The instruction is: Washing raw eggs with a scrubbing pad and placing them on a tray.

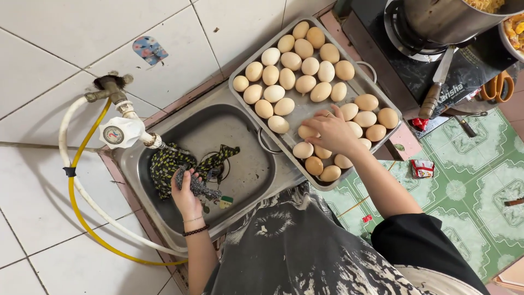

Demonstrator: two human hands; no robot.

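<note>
My left hand (185, 194) is down in the steel sink (245, 180), closed on a dark metal scouring pad (197, 187). A patterned black and yellow cloth (169, 161) lies over the drain beside it. My right hand (330, 131) reaches over a metal tray (303, 108) that rests on the sink's right side. The tray holds several pale and tan eggs. The fingers of that hand close around one egg (307, 131) near the tray's middle.
A white tap (121, 133) with yellow and white hoses sticks out of the tiled wall at left. At the upper right sit a stove with a steel pot (447, 19), a knife (438, 82) and orange scissors (498, 86). Green patterned floor lies below.
</note>
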